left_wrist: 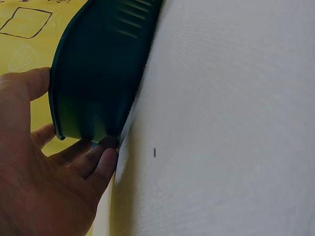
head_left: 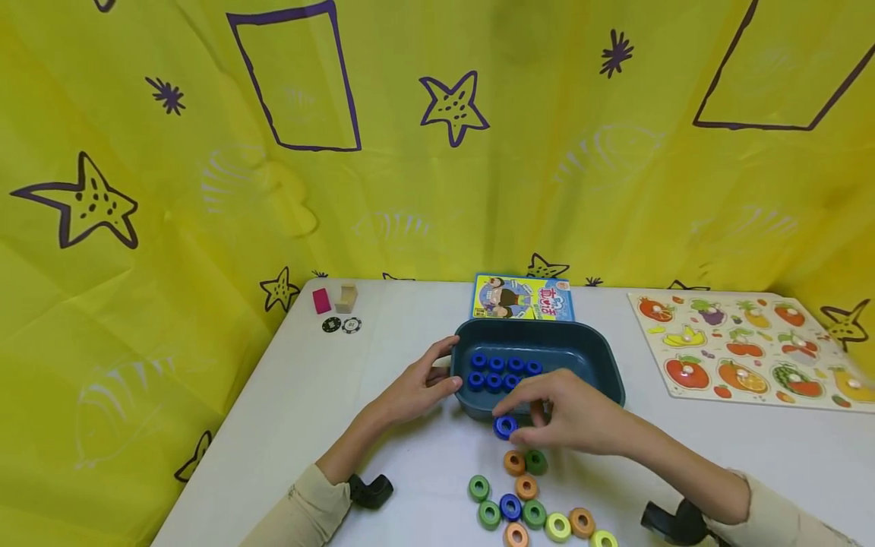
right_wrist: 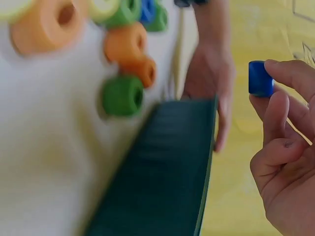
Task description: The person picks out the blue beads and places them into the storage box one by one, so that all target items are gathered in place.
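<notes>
A dark teal plastic basin stands on the white table with several blue beads lined up in rows inside its left part. At the basin's left end my left hand holds on, thumb and fingers spread along its rim and outer wall. My right hand pinches one thick blue bead with a hole through it, between thumb and fingertips. That bead is just over the basin's near side in the head view. The right wrist view shows the same blue bead raised off the table.
Nearer on the table lie loose beads: green, orange, yellow and one blue. A picture box lies behind the basin. A fruit puzzle board is on the right; poker chips and small blocks are back left.
</notes>
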`<state>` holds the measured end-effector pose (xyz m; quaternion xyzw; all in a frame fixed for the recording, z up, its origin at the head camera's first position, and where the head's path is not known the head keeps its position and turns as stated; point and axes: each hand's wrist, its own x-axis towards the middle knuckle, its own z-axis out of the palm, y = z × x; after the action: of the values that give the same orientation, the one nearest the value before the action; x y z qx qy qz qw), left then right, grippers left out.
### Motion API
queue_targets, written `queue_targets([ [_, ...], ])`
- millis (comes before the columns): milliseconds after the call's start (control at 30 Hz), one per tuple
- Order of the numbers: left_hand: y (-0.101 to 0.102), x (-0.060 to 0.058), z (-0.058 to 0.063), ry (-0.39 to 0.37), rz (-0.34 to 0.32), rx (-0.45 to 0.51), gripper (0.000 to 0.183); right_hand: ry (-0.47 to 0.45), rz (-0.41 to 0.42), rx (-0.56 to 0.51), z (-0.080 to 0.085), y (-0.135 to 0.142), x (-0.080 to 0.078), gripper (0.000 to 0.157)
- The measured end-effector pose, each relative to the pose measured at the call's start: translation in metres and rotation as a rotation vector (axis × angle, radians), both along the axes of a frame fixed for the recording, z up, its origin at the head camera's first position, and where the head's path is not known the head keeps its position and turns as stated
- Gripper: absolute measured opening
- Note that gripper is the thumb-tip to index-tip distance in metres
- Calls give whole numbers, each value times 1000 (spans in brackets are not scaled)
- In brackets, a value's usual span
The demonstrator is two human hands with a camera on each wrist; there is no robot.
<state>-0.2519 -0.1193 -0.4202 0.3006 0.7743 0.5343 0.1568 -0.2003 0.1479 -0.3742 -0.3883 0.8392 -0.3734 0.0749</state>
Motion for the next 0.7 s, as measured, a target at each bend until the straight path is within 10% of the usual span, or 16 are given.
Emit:
queue_targets([
  [267, -1, 0, -2, -2, 3, -4, 64, 28, -160, 11, -10, 23, -42, 26],
  [700, 0, -1, -1, 2, 15, -20, 65, -76, -48, 114, -46, 32, -67, 22],
])
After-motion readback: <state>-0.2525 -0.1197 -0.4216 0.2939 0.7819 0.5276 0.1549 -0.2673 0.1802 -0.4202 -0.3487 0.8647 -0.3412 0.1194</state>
